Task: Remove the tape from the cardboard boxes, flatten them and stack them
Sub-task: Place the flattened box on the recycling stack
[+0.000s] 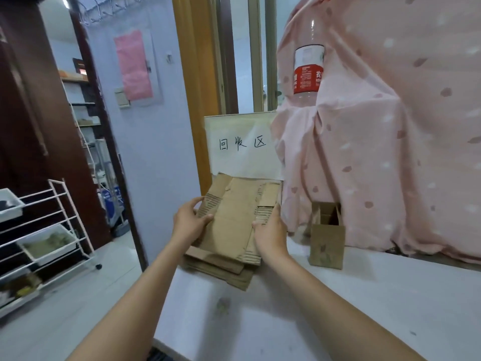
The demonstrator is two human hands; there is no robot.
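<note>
A flattened brown cardboard box [231,217] is tilted up over a stack of flattened cardboard [221,269] at the table's far left corner. My left hand [190,220] grips its left edge, thumb on top. On the right edge my right hand [270,230] holds it, thumb over the face. To the right stands an upright small cardboard box [326,243] with its top open.
A white sign with handwritten characters [242,144] stands behind the stack. Pink spotted cloth [377,152] drapes the back right, with a plastic bottle [308,61] against it. The white table [312,308] spreads below. A white wire rack with trays [52,243] stands on the left.
</note>
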